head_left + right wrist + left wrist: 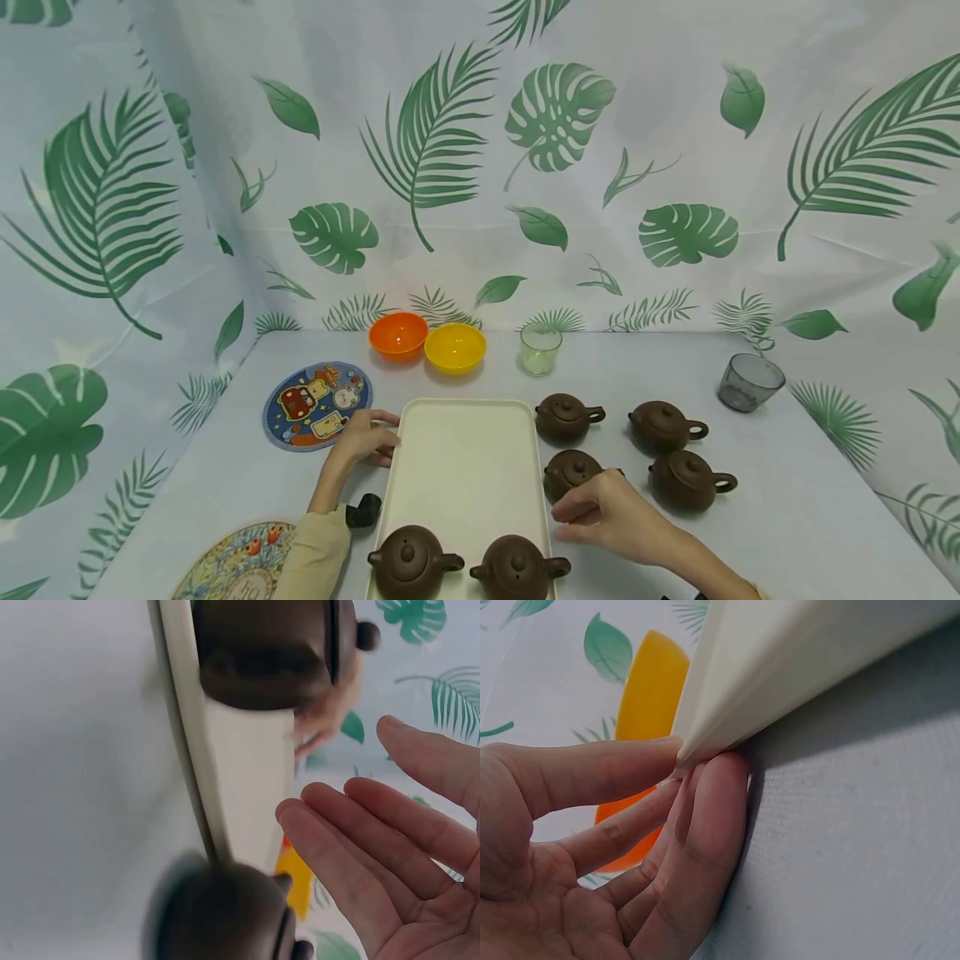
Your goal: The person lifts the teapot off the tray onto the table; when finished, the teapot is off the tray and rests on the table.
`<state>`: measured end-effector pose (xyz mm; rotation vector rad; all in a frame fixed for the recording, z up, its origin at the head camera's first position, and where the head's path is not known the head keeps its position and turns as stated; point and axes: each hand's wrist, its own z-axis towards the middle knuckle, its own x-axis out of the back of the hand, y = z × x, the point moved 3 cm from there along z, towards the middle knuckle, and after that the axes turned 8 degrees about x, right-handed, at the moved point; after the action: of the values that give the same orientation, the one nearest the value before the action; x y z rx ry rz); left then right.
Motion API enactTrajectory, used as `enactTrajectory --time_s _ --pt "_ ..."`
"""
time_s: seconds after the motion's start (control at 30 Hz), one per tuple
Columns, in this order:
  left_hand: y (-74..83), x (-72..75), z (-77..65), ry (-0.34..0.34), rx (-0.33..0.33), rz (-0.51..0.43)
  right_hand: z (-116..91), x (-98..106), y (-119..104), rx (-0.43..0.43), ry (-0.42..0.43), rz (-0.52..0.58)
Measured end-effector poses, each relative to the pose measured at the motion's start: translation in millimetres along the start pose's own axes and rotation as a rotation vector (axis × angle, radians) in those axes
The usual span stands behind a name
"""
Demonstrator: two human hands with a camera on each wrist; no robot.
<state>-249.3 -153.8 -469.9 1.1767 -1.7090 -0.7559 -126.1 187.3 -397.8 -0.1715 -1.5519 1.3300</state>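
Observation:
My left hand (366, 437) is at the left side of a cream rectangular tray (467, 467). In the left wrist view its thumb and fingertips pinch the tray's rim (697, 739). Two dark brown clay teapots, a left one (408, 560) and a right one (516, 567), sit at the tray's near end, handles to the right. Over the table just right of the tray, my right hand (618, 518) has its fingers extended and holds nothing. It partly covers a third brown teapot (572, 472) in the head view; the right wrist view shows the palm and spread thumb.
Several more teapots (562, 417) stand right of the tray. Behind are an orange bowl (398, 337), a yellow bowl (455, 348) and a greenish glass (540, 350). A grey glass (750, 383) stands far right. A blue round mat (317, 407) and a floral mat (232, 567) lie left.

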Motion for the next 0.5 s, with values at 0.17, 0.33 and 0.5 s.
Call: enactTrajectory --time_s 0.17,0.33,0.5 --pt "-0.1 -0.2 0.3 0.001 0.005 -0.012 0.8 -12.6 -3.0 0.008 -0.015 0.043" --pt "0.6 -0.8 -0.7 0.006 0.012 -0.014 0.1 -22.8 -3.2 0.006 -0.044 0.085" --pt "0.6 -0.9 -1.2 0.010 0.004 -0.011 -0.3 -30.6 -4.1 0.021 -0.065 0.070"
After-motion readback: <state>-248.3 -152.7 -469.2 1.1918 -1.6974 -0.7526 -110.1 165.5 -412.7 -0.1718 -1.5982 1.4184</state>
